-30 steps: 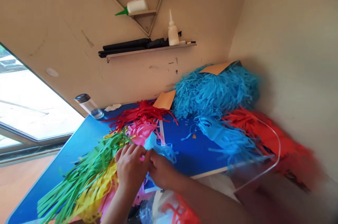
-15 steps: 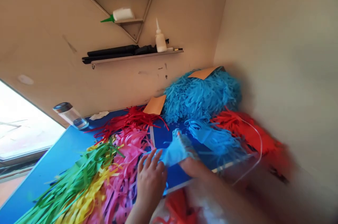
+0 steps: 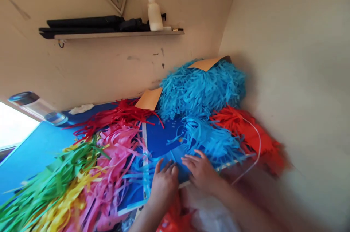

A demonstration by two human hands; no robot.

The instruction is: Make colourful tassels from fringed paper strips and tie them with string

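A piece of blue fringed paper point(image 3: 177, 154) lies flat on the blue table point(image 3: 161, 135), its thin strips fanning out to the left. My left hand point(image 3: 165, 181) rests on its near left part with the fingers slightly bent and apart. At the paper's right side my right hand point(image 3: 202, 172) has its fingers stretched and spread, touching or just over it. Just beyond my right hand is a bunch of blue paper fringe point(image 3: 212, 139). Pink fringe point(image 3: 109, 173) lies left of my left hand.
Green point(image 3: 51, 173), yellow point(image 3: 65, 203) and dark red fringe point(image 3: 117, 115) cover the table's left side. A large blue fringe pile point(image 3: 202, 88) and orange-red fringe point(image 3: 251, 133) are at the right. A bottle point(image 3: 41, 108) stands far left; a wall shelf point(image 3: 117, 34) holds a glue bottle point(image 3: 155, 15).
The blue fringed paper, raised in my right hand before, now lies flat on the table. My right hand has opened over it. The view has shifted, so the shelf and bottle appear farther left.
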